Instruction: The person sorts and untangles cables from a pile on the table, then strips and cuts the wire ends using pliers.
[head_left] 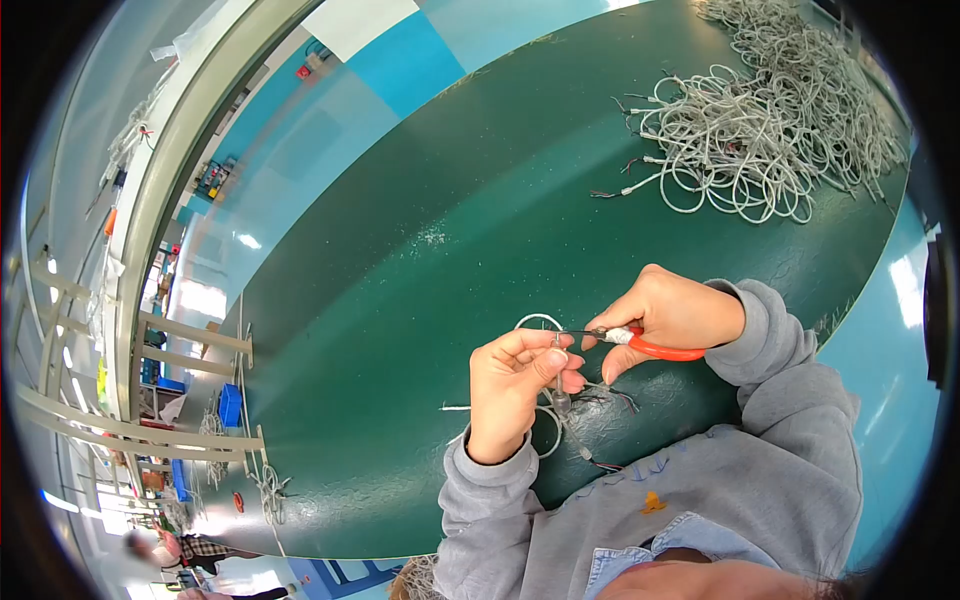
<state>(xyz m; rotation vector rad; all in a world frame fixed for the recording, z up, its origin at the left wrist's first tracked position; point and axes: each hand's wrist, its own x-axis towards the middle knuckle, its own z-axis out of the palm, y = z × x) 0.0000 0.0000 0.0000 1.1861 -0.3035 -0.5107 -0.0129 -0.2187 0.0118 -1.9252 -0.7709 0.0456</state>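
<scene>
Near the table's front edge, my left hand (pixel 515 385) pinches a thin light-grey cable (pixel 540 318) between thumb and fingers. The cable curls in a loop around that hand, and a small grey cylindrical fitting (pixel 561 403) hangs just below the fingertips. Dark, thin wire ends (pixel 625 398) stick out to the right of it. My right hand (pixel 675 315) is closed around red-handled pliers (pixel 665 350) with white wrapping on one handle. Their narrow tip points left and meets the work at my left fingertips; the exact contact is too small to make out.
A large heap of grey cables (pixel 790 130) with bare wire ends lies at the table's far right. The green table (pixel 400 330) has white specks on it. Blue bins (pixel 230 405), more cables (pixel 270 490) and a small red object (pixel 238 502) are at the left. Another person (pixel 165 548) is at lower left.
</scene>
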